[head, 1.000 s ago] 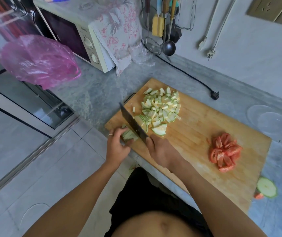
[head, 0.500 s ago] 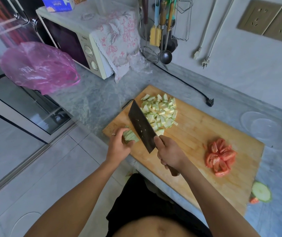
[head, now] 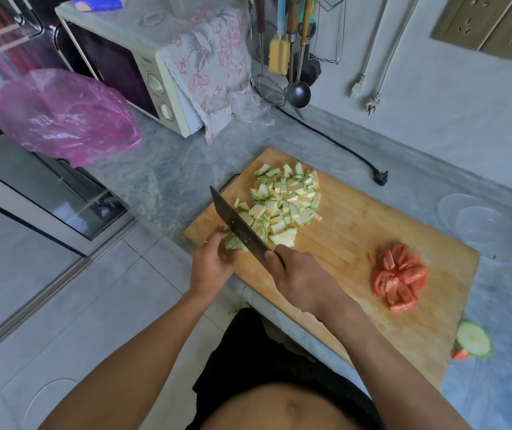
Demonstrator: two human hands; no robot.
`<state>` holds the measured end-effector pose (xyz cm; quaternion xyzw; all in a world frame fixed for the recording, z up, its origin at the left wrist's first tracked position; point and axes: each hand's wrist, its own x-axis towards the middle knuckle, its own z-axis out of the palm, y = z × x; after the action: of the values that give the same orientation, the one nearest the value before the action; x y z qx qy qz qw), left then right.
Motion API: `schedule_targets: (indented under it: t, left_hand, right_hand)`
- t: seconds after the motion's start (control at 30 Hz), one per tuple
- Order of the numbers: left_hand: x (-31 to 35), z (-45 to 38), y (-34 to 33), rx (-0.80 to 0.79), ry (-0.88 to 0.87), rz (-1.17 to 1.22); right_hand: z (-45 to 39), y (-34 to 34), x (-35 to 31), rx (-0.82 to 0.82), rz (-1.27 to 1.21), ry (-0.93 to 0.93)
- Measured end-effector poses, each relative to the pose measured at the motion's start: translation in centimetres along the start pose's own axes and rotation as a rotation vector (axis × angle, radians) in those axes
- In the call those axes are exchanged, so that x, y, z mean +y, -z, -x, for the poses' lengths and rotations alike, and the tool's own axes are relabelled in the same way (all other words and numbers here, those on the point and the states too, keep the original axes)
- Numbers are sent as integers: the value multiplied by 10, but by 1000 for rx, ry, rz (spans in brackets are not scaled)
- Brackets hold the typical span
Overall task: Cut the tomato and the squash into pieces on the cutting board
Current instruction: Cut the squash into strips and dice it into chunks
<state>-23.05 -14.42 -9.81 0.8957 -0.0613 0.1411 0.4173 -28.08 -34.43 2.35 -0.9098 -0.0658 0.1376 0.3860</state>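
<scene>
A wooden cutting board (head: 357, 231) lies on the grey counter. A heap of pale green squash pieces (head: 285, 200) covers its far left part. Red tomato pieces (head: 399, 277) sit in a pile on its right side. My left hand (head: 211, 265) holds the remaining strips of squash (head: 233, 243) at the board's near left corner. My right hand (head: 298, 274) grips the handle of a dark cleaver (head: 239, 228), whose blade stands edge-down on the squash right beside my left fingers.
A squash end slice (head: 474, 338) and a tomato scrap (head: 460, 354) lie on the counter right of the board. Clear plastic lids (head: 481, 228) sit at far right. A microwave (head: 130, 66), pink bag (head: 62, 116), black plug cord (head: 341, 147) and hanging utensils (head: 292, 51) stand behind.
The cleaver was lifted and tilted flat half a second ago; now its blade is back down on the squash beside my left fingers. The left hand stays on the squash strips.
</scene>
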Motion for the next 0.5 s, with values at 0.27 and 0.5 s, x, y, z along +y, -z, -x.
schedule_targets:
  t: [0.27, 0.5]
  left_hand:
    - [1, 0, -5, 38, 0, 8]
    - [-2, 1, -4, -17, 58, -23]
  right_hand:
    - [-3, -15, -2, 7, 47, 26]
    - [-21, -39, 8, -30, 85, -47]
